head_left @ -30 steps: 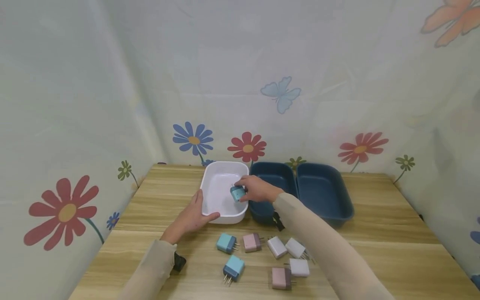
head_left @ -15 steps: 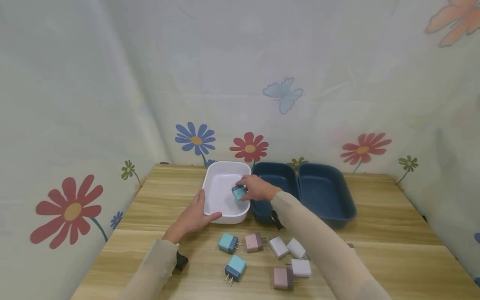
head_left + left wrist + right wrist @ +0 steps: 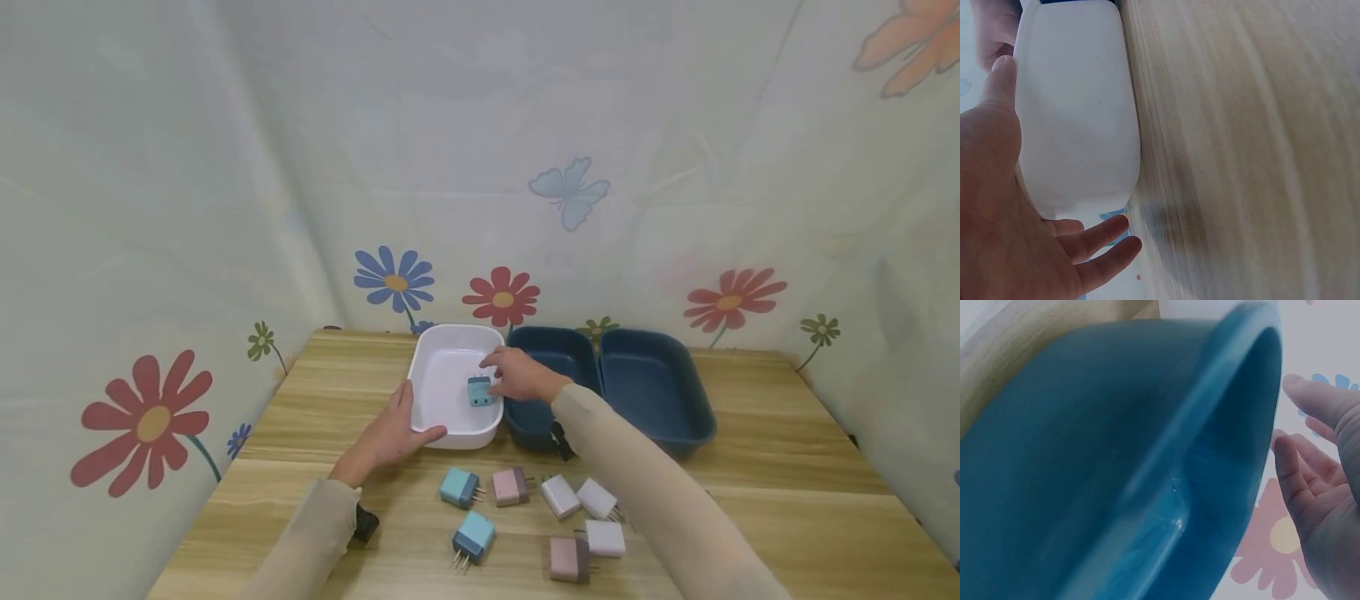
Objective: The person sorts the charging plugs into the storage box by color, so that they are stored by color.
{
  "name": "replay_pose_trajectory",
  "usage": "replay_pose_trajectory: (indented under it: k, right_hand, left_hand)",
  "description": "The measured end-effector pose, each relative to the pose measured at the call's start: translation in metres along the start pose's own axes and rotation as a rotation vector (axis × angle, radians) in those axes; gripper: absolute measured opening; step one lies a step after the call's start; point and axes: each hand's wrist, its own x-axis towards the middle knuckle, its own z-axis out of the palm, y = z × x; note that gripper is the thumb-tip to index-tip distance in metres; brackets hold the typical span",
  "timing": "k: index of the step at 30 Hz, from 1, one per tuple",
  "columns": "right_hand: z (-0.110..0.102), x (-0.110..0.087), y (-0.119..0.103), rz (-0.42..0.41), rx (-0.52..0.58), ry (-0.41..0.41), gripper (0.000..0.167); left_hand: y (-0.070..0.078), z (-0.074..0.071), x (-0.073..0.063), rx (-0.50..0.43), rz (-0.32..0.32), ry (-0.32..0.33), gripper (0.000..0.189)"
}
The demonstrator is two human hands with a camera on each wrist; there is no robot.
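A light-blue and dark-blue plug charger [image 3: 480, 393] is inside the white bin [image 3: 467, 439], near its right wall, prongs pointing away. Just right of it, my right hand [image 3: 521, 375] is over the bin's right rim, thumb and fingers parted; the right wrist view also shows this hand [image 3: 1329, 481] holding nothing. My left hand [image 3: 386, 429] rests against the white bin's left front corner. In the left wrist view, its thumb lies along the rim and its other fingers extend loosely by the bin's side.
Two dark blue bins [image 3: 651, 392] stand right of the white one. Nearer on the wooden table [image 3: 787, 517] lie two blue chargers [image 3: 474, 533], two pink chargers [image 3: 568, 558] and three white chargers [image 3: 604, 538]. A flowered cloth [image 3: 630, 275] hangs behind.
My right hand has let go of the blue charger, its fingers now parted from it. The charger has turned and sits lower in the white bin. My left hand stays at the bin.
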Motion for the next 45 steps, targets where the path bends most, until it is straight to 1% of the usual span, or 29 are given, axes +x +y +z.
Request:
replay_pose_trajectory:
  k: [6,13,19,23,26,29,33,37,45]
  right_hand:
    - [-0.007,-0.015,-0.005,-0.044,-0.022,-0.005,0.050]
    - [-0.006,-0.030,-0.017,-0.150,-0.095,-0.056,0.050]
    - [-0.005,-0.050,-0.032,-0.215,-0.148,-0.072,0.047]
    - [0.001,-0.063,-0.035,-0.278,-0.147,-0.074,0.046]
    - [0.006,-0.073,-0.036,-0.317,-0.143,-0.080,0.045]
    - [0.011,-0.082,-0.037,-0.344,-0.143,-0.085,0.046]
    - [0.017,-0.093,-0.042,-0.375,-0.133,-0.112,0.045]
    - [0.022,-0.101,-0.049,-0.446,-0.169,-0.146,0.041]
    - [0.043,-0.110,-0.054,-0.604,-0.266,-0.209,0.043]
  left_hand:
    - [0.001,0.000,-0.002,-0.005,-0.003,-0.003,0.113]
    - [-0.001,0.000,-0.004,-0.025,0.008,-0.004,0.112]
    - [-0.003,0.000,-0.003,-0.011,0.009,0.008,0.113]
    - [-0.005,0.000,-0.003,0.001,-0.002,0.010,0.114]
    - [-0.005,0.001,-0.003,0.000,0.001,0.012,0.114]
    - [-0.004,0.002,-0.002,-0.004,0.011,0.014,0.114]
    - [-0.002,0.003,-0.002,-0.001,0.020,0.018,0.113]
    - [-0.002,0.003,-0.001,-0.003,0.012,0.018,0.113]
    - [-0.003,0.004,-0.001,-0.001,0.017,0.008,0.113]
